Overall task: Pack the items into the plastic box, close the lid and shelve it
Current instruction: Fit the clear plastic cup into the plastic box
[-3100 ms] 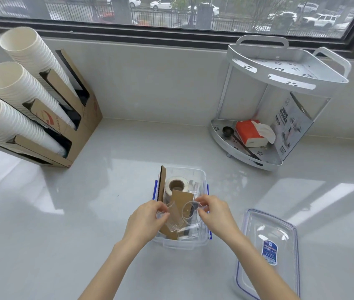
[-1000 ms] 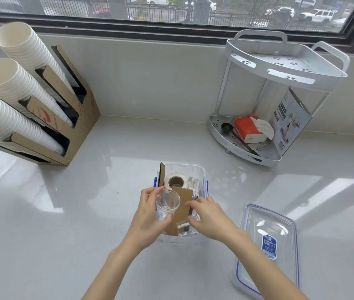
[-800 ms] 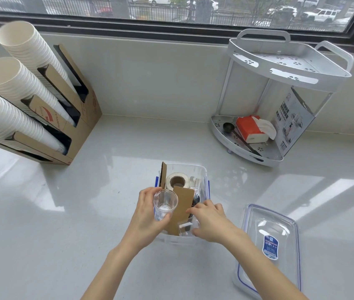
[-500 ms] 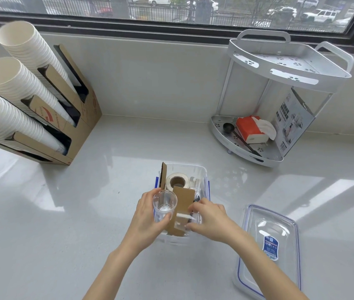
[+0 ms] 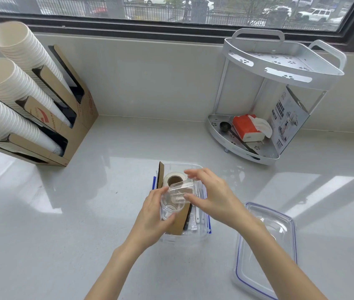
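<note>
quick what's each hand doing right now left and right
Left hand: closed around a clear plastic cup, over the plastic box.
Right hand: fingers pinching a small clear piece at the cup's mouth.

The pale surface [image 5: 107, 213] carries the plastic box [image 5: 184, 239] at centre, its lid [image 5: 264, 252] lower right — cup holder [image 5: 68, 131] upper left, corner rack [image 5: 258, 156] upper right.

The clear plastic box [image 5: 195, 238] sits open on the bench, holding a tape roll [image 5: 172, 178] and upright cardboard [image 5: 178, 224]. A clear cup [image 5: 170, 207] is held above it. The lid [image 5: 264, 256] lies flat beside it.
</note>
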`<state>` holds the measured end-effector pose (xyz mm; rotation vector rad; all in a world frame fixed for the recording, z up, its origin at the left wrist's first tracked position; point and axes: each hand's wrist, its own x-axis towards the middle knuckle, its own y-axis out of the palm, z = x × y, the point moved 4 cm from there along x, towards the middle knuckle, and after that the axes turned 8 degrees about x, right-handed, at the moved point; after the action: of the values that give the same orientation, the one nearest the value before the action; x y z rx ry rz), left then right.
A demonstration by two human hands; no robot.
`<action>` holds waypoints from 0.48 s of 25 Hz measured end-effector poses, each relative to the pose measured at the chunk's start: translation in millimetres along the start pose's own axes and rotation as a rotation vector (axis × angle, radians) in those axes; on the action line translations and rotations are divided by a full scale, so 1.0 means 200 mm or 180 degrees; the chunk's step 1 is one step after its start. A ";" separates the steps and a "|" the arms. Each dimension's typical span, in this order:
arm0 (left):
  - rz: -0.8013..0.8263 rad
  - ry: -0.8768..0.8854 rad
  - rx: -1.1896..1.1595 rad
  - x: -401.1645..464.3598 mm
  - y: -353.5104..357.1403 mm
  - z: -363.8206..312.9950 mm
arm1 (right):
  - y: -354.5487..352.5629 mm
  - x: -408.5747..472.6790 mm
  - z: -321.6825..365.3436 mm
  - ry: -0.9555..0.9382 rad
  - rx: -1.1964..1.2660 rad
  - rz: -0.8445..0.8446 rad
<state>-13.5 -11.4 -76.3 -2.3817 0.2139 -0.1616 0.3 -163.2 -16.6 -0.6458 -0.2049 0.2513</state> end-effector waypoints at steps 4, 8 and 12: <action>0.0064 0.0069 -0.0007 0.00 0.02 -0.01 | 0.09 0.00 0.04 -0.0240 -0.0258 0.0295; 0.0131 0.0028 -0.0146 -0.01 0.04 -0.03 | 0.18 -0.01 0.03 -0.0285 -0.0210 0.0539; 0.0086 0.0067 -0.0184 -0.01 0.03 -0.03 | 0.19 -0.02 -0.01 -0.0196 0.0071 0.0355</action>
<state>-16.2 -19.4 -76.1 -2.4343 0.2637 -0.1701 -9.2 -136.3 -42.0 -0.6286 -0.2251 0.3807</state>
